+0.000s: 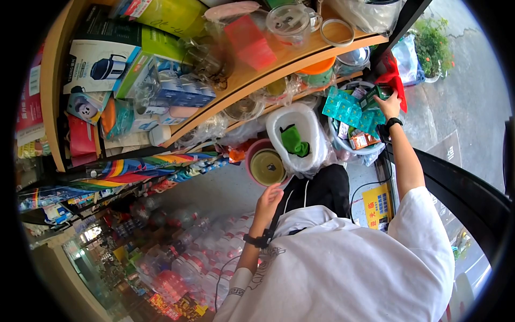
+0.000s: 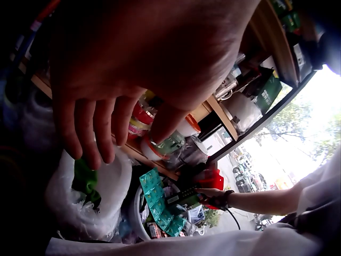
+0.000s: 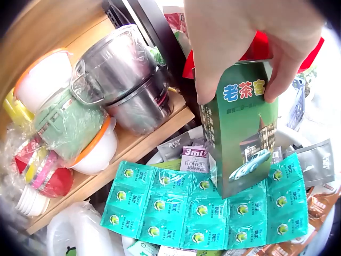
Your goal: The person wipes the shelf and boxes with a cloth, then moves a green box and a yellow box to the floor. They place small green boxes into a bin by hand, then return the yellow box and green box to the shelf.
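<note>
My right hand [image 1: 390, 104] grips a green box [image 3: 242, 130] printed with Chinese characters and a blue car, thumb on one side and fingers on the other. It holds the box by its top, over a round tub [image 1: 343, 145] filled with packets. A sheet of teal sachets [image 3: 165, 205] lies across that tub, and the box overlaps it in the right wrist view. Something bright red [image 1: 394, 80] shows behind this hand. Near the person's lap, my left hand [image 1: 268, 203] holds nothing; in the left wrist view its fingers [image 2: 85, 128] hang loosely bent.
Left of the tub stands a plastic-lined white bin [image 1: 274, 121] with a green cloth [image 1: 294, 140] inside. A pink basin [image 1: 251, 163] is beside it. Wooden shelves [image 1: 241, 80] carry boxes, jars and steel pots [image 3: 117, 64]. Wrapped bottles [image 1: 198, 252] cover the floor at left.
</note>
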Demonstrator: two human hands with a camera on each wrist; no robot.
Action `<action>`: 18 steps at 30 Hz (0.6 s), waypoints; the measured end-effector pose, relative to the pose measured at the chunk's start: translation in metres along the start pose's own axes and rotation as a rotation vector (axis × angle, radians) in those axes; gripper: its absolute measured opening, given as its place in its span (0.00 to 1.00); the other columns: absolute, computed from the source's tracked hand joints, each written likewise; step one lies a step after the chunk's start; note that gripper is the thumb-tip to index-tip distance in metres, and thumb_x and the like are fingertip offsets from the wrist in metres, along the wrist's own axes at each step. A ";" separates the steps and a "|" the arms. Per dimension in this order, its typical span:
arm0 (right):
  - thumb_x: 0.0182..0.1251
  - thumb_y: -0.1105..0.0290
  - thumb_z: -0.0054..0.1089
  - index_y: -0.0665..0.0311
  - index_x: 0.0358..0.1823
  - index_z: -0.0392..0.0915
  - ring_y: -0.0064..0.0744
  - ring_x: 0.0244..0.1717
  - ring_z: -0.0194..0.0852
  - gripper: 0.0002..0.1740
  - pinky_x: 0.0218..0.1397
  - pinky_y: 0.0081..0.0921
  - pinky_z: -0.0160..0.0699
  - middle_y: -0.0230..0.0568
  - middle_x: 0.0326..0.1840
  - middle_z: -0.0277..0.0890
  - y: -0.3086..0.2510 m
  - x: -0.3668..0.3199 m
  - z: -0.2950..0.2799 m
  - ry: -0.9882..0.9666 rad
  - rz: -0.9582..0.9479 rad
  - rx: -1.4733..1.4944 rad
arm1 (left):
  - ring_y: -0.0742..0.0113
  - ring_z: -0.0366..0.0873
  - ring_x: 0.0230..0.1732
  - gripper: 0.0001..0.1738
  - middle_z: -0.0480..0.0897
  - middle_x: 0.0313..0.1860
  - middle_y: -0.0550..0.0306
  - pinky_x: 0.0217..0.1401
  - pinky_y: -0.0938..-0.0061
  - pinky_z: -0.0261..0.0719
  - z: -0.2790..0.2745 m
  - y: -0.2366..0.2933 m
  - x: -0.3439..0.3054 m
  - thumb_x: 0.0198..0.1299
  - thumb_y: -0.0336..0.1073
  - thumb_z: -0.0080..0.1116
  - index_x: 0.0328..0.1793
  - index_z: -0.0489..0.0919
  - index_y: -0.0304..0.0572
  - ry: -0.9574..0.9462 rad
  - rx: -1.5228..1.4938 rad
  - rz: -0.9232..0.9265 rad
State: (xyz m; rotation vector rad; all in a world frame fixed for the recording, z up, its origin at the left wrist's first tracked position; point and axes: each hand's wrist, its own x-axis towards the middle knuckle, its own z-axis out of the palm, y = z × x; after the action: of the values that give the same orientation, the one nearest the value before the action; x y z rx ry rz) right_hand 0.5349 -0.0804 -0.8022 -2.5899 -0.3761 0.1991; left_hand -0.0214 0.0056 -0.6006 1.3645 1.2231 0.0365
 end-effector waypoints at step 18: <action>0.72 0.68 0.63 0.64 0.68 0.75 0.53 0.62 0.77 0.24 0.62 0.38 0.81 0.52 0.67 0.72 0.004 -0.039 -0.017 0.193 -0.309 0.181 | 0.65 0.84 0.58 0.24 0.86 0.57 0.51 0.63 0.71 0.80 -0.012 -0.011 0.014 0.75 0.40 0.63 0.72 0.77 0.40 0.006 -0.028 0.019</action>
State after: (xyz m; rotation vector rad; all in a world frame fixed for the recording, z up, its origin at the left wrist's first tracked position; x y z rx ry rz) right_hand 0.5021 -0.1037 -0.7868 -2.3123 -0.6464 -0.1190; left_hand -0.0300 0.0198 -0.6141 1.3532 1.2106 0.0710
